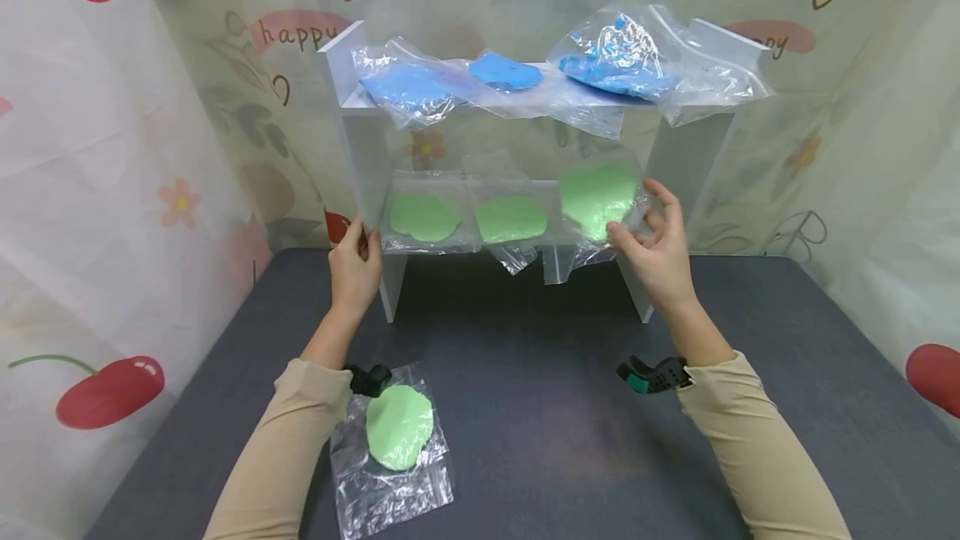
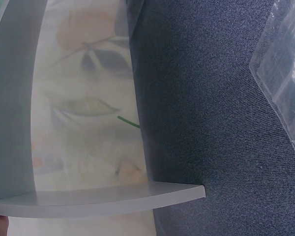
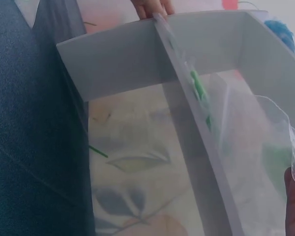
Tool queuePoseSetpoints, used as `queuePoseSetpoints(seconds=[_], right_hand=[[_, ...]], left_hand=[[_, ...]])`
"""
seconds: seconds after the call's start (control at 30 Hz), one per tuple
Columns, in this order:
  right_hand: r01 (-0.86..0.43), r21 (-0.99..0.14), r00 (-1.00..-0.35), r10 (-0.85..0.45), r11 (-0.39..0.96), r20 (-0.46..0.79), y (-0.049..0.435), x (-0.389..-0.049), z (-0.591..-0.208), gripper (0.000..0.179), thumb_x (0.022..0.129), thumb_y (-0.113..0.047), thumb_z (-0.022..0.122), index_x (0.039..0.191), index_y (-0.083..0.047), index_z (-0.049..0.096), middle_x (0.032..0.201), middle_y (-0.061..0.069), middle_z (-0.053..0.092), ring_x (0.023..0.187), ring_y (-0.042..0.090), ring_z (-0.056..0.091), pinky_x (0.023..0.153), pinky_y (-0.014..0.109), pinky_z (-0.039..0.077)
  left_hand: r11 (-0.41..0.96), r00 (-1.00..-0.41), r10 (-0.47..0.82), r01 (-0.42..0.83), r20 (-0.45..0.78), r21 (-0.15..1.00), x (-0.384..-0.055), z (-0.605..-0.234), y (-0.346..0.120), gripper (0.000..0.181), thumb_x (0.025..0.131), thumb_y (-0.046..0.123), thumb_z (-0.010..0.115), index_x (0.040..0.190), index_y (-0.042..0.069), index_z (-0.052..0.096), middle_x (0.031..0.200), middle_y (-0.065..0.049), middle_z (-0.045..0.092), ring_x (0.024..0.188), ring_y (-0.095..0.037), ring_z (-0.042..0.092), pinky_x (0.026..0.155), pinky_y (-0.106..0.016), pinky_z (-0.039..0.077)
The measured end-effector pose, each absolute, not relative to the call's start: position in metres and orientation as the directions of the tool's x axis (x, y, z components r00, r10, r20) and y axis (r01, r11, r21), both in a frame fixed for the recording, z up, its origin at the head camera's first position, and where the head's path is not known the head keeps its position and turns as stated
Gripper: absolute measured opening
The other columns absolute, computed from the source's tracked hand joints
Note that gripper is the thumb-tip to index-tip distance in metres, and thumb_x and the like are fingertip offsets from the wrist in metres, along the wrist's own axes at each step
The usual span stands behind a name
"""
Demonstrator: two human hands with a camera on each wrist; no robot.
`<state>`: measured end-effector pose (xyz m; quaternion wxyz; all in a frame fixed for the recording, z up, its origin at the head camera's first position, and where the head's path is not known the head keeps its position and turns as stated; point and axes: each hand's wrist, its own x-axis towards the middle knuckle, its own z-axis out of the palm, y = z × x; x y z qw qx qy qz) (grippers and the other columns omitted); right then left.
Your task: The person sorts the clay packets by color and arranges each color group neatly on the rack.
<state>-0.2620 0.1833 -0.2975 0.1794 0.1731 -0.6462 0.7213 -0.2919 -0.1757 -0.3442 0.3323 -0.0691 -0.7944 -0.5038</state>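
A white two-tier shelf unit (image 1: 362,148) stands at the back of the table. My left hand (image 1: 354,269) grips its left side panel near the lower shelf, fingertips behind the edge. With thumb and fingers, my right hand (image 1: 662,255) pinches the edge of a clear plastic bag holding a flat green clay-like piece (image 1: 597,194), raised above the right end of the lower shelf. Two more bagged green pieces, one at left (image 1: 423,217) and one in the middle (image 1: 512,219), lie on that shelf. The right wrist view shows the pinched bag (image 3: 255,147) close to my fingers.
Bagged blue pieces (image 1: 412,90) lie along the upper shelf, some bags overhanging its front. Another bagged green piece (image 1: 400,427) rests on the dark table (image 1: 540,407) beside my left forearm. Bag ends (image 1: 557,265) hang below the lower shelf. A printed curtain (image 1: 187,107) encloses the back and sides.
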Motion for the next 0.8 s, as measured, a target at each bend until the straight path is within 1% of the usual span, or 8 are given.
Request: queuePoseSetpoints(seconds=[0.07, 0.3, 0.4, 0.5, 0.6, 0.63, 0.73, 0.8], right_hand=[[-0.473, -0.877, -0.881, 0.040, -0.085, 0.471, 0.181, -0.265, -0.298, 0.064, 0.087, 0.005, 0.057, 0.140, -0.010, 0.025, 0.114, 0.004, 0.046, 0.072, 0.006, 0.063, 0.065, 0.015, 0.053], [-0.424, -0.905, -0.902, 0.071, 0.043, 0.426, 0.176, -0.272, -0.300, 0.060, 0.086, -0.004, 0.062, 0.137, -0.008, 0.031, 0.110, 0.002, 0.041, 0.064, 0.003, 0.060, 0.065, 0.014, 0.052], [-0.402, -0.913, -0.910, 0.078, 0.069, 0.406, 0.175, -0.275, -0.302, 0.060, 0.087, -0.005, 0.062, 0.138, -0.007, 0.031, 0.115, 0.005, 0.041, 0.064, 0.003, 0.059, 0.064, 0.014, 0.051], [-0.388, -0.914, -0.914, 0.075, 0.115, 0.398, 0.173, -0.278, -0.304, 0.058, 0.088, -0.006, 0.061, 0.138, -0.004, 0.032, 0.127, 0.009, 0.036, 0.063, 0.002, 0.058, 0.064, 0.013, 0.051], [-0.370, -0.912, -0.920, 0.065, 0.174, 0.386, 0.172, -0.277, -0.303, 0.055, 0.088, -0.008, 0.061, 0.137, 0.000, 0.036, 0.122, 0.011, 0.039, 0.062, -0.001, 0.059, 0.061, 0.013, 0.049], [-0.365, -0.908, -0.921, 0.062, 0.204, 0.384, 0.172, -0.278, -0.304, 0.054, 0.088, -0.010, 0.062, 0.136, 0.000, 0.039, 0.119, 0.010, 0.041, 0.062, -0.002, 0.059, 0.059, 0.012, 0.048], [-0.344, -0.896, -0.926, 0.056, 0.283, 0.373, 0.172, -0.280, -0.307, 0.051, 0.088, -0.016, 0.064, 0.133, -0.002, 0.045, 0.101, 0.004, 0.044, 0.058, -0.003, 0.058, 0.053, 0.014, 0.043], [-0.336, -0.883, -0.926, 0.054, 0.329, 0.373, 0.172, -0.282, -0.309, 0.050, 0.088, -0.019, 0.065, 0.132, -0.003, 0.048, 0.099, 0.002, 0.044, 0.056, -0.003, 0.056, 0.050, 0.016, 0.040]], left_hand=[[0.480, -0.770, -0.226, 0.445, 0.597, 0.756, -0.292, -0.344, -0.176, 0.039, 0.094, 0.003, 0.048, 0.133, 0.000, 0.050, 0.126, -0.027, 0.056, 0.116, -0.036, 0.057, 0.090, -0.046, 0.051], [0.489, -0.766, -0.227, 0.445, 0.602, 0.750, -0.293, -0.345, -0.176, 0.039, 0.094, 0.002, 0.048, 0.133, 0.000, 0.049, 0.126, -0.027, 0.056, 0.115, -0.036, 0.057, 0.089, -0.047, 0.051], [0.490, -0.766, -0.229, 0.442, 0.600, 0.752, -0.292, -0.345, -0.175, 0.039, 0.094, 0.003, 0.048, 0.133, 0.000, 0.049, 0.126, -0.027, 0.056, 0.115, -0.036, 0.057, 0.089, -0.046, 0.051], [0.489, -0.765, -0.231, 0.442, 0.601, 0.752, -0.292, -0.345, -0.176, 0.039, 0.094, 0.003, 0.048, 0.133, 0.000, 0.049, 0.125, -0.027, 0.057, 0.115, -0.036, 0.058, 0.089, -0.045, 0.051], [0.490, -0.763, -0.231, 0.445, 0.604, 0.750, -0.292, -0.345, -0.176, 0.039, 0.094, 0.002, 0.048, 0.133, 0.000, 0.050, 0.124, -0.028, 0.057, 0.114, -0.037, 0.058, 0.089, -0.046, 0.051], [0.490, -0.763, -0.231, 0.445, 0.604, 0.750, -0.292, -0.345, -0.176, 0.039, 0.094, 0.002, 0.048, 0.133, 0.000, 0.050, 0.124, -0.028, 0.057, 0.114, -0.037, 0.058, 0.089, -0.047, 0.051], [0.489, -0.765, -0.232, 0.442, 0.600, 0.752, -0.292, -0.345, -0.176, 0.039, 0.094, 0.003, 0.048, 0.133, 0.000, 0.050, 0.124, -0.028, 0.057, 0.114, -0.037, 0.058, 0.088, -0.047, 0.051], [0.489, -0.768, -0.232, 0.439, 0.597, 0.754, -0.291, -0.345, -0.176, 0.038, 0.094, 0.004, 0.048, 0.133, 0.001, 0.050, 0.123, -0.028, 0.058, 0.114, -0.036, 0.058, 0.089, -0.047, 0.052]])
